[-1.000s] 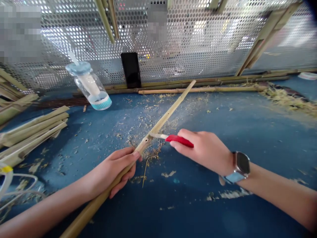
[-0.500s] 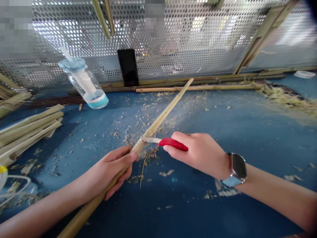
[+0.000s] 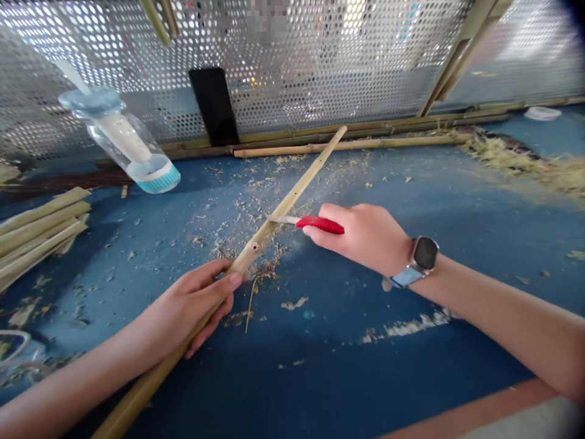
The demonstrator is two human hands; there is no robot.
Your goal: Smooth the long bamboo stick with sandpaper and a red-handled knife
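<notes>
My left hand [image 3: 208, 302] is closed around a long bamboo pole [image 3: 292, 196], which slants from the lower left up to the middle of the table. A small dark hole shows in the pole just beyond my fingers, with more dark dots farther up. My right hand [image 3: 361, 235], with a watch at the wrist, grips the red handle of a knife [image 3: 320, 225]. The knife's pale blade lies across the pole, touching it a little beyond the hole. Fine shavings [image 3: 269, 259] are scattered around and under the pole.
A clear bottle with a blue lid [image 3: 130, 143] and a dark phone [image 3: 214, 107] stand at the back, by a perforated metal screen [image 3: 320, 73]. Split bamboo pieces [image 3: 43, 228] are stacked at left. More bamboo sticks [image 3: 388, 144] line the blue table's [image 3: 342, 378] back edge.
My right hand has moved the knife farther up the pole, away from my left hand, uncovering the hole. My left hand keeps its hold. The whole view has shifted slightly.
</notes>
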